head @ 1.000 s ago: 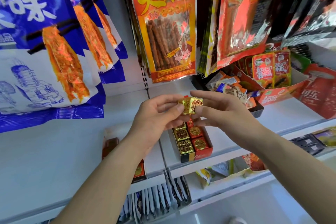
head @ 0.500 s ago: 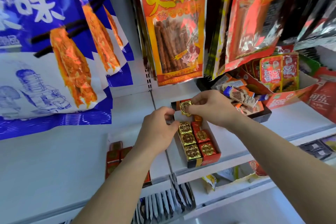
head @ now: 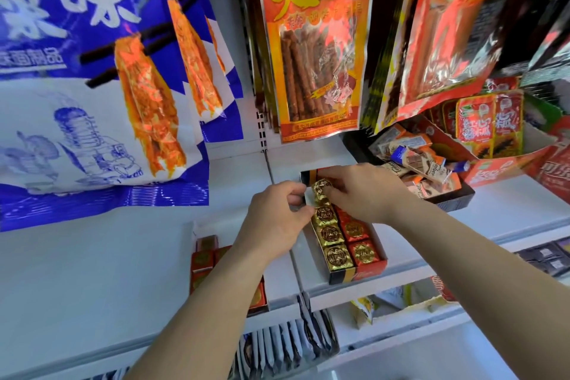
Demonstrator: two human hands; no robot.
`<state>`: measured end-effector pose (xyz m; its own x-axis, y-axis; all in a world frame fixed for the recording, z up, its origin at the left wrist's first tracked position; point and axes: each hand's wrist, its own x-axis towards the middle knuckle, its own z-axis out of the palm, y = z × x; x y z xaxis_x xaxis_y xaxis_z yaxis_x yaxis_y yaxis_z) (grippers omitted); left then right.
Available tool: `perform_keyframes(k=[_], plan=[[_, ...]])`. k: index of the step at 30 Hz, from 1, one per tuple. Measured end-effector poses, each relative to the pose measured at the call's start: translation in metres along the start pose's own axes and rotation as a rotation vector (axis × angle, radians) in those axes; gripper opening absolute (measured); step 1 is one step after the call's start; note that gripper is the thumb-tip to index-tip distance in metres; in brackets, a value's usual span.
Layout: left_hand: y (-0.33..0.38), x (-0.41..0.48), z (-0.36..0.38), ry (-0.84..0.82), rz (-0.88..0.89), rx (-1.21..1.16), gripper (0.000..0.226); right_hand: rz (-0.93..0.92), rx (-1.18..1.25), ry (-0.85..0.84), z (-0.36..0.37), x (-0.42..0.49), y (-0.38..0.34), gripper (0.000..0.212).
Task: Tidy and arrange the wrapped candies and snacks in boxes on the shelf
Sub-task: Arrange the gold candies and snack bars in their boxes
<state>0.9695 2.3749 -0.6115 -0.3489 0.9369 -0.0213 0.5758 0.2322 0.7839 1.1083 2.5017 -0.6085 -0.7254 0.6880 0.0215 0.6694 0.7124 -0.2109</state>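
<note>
My right grip [head: 367, 194] pinches a gold candy [head: 322, 187] at the far end of the gold row [head: 331, 234]. My left grip [head: 271, 225] holds the box [head: 342, 276] by its left wall. The box's long axis runs away from me. Its far wall is just behind the candy, so the only open room is downward.

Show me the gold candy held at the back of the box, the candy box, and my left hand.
gold candy [head: 323, 187], head view, embossed top.
candy box [head: 357, 273], head view, front wall.
left hand [head: 273, 227], head view, back of hand.
</note>
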Motion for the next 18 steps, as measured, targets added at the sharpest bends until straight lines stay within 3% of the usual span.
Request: perform_keyframes(k=[7, 18], plan=[[-0.007, 0.000, -0.003, -0.006, -0.010, -0.001, 0.044, -0.026, 0.015, 0.008, 0.001, 0.004, 0.008, 0.034], [-0.010, 0.002, -0.003, -0.016, 0.006, 0.011, 0.043, -0.144, 0.084, -0.194, -0.017, 0.012, 0.019, 0.035]])
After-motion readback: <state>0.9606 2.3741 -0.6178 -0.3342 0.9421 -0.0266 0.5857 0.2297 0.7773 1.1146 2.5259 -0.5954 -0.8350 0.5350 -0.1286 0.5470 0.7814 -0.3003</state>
